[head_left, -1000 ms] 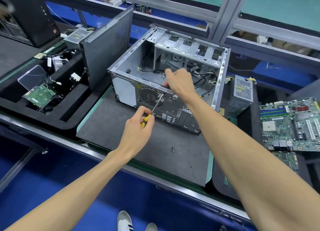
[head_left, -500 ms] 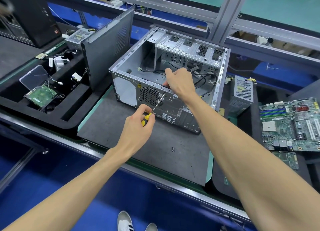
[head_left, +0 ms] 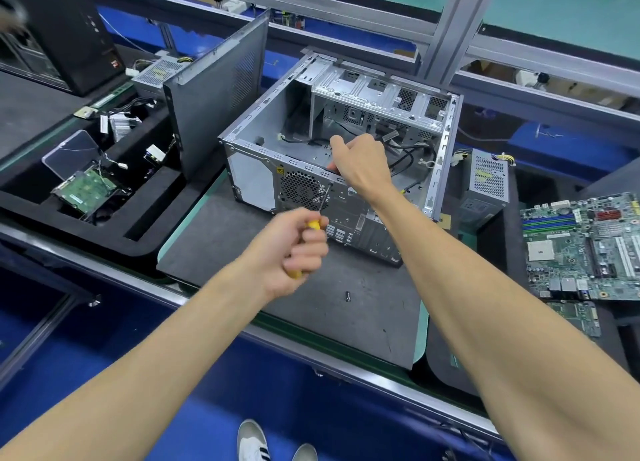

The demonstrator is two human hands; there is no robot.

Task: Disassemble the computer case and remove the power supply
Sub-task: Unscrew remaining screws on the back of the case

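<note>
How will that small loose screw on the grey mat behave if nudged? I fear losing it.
The screw lies on its side, so it would probably roll, likely in a curve. It looks tiny and light, so a brush from a hand could flick it. The grey mat looks matte, which may slow it.

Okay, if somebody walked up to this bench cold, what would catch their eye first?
Probably the opened computer case on the dark mat at centre, its side off and cables showing inside. Next, the left hand gripping a yellow-handled screwdriver with its tip at the case's rear panel beside the fan grille, while the right hand holds the case's top rear edge. At far right lies a green motherboard, with a grey power supply standing beside the case.
</note>
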